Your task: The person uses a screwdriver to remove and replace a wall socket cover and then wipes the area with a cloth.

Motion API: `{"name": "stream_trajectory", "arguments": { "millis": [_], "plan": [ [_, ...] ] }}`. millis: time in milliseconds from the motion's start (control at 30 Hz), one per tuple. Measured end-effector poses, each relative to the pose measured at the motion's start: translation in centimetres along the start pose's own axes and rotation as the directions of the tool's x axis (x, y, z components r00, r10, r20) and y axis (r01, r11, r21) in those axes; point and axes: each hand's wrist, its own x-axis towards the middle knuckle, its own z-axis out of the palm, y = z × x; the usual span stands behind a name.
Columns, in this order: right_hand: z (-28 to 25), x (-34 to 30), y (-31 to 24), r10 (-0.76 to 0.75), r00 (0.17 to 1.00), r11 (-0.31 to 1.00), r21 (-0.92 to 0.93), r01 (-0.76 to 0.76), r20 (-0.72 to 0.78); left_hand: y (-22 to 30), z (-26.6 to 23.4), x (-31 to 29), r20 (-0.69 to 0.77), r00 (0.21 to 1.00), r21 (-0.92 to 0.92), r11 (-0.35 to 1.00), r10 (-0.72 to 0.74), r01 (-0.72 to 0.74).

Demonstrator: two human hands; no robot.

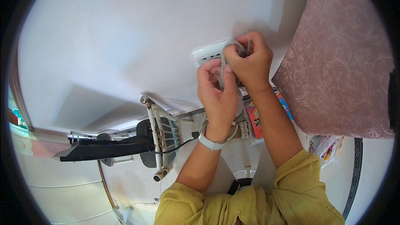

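Both my hands are raised against the white wall beside a white socket panel [201, 53] with several dark slots. My left hand [216, 93] is just below the panel, its thumb and fingers closed on a limp grey cloth [222, 75]. My right hand [255, 64] covers the panel's right end, its thumb and fingers pinching the upper part of the same cloth. Part of the cloth is hidden behind my fingers. A pale watch band is on my left wrist.
A pinkish patterned curtain [337, 58] hangs at the right. Below left stand a white metal rack [157, 137] and a black flat panel [104, 148] with a dark cable. A red printed package [253, 118] lies beneath my right forearm.
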Motion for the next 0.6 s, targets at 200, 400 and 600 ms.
{"name": "stream_trajectory", "arguments": {
  "millis": [200,400,600],
  "plan": [
    [-1.0,-1.0,2.0,0.215,0.973,0.975,-0.039,-0.219,-0.090,-1.2,0.1,-0.1,0.116,0.992,0.192,0.981,-0.049,0.026],
    [0.1,-0.7,0.1,-0.053,0.998,0.983,0.173,0.055,-0.018,0.8,-0.5,-0.2,0.051,0.991,-0.081,0.989,-0.120,0.123],
    [0.7,-0.8,-1.1,-0.122,0.987,0.993,0.012,0.122,0.103,0.6,-2.0,0.0,-0.040,0.990,-0.101,0.986,-0.137,0.133]
  ]
}}
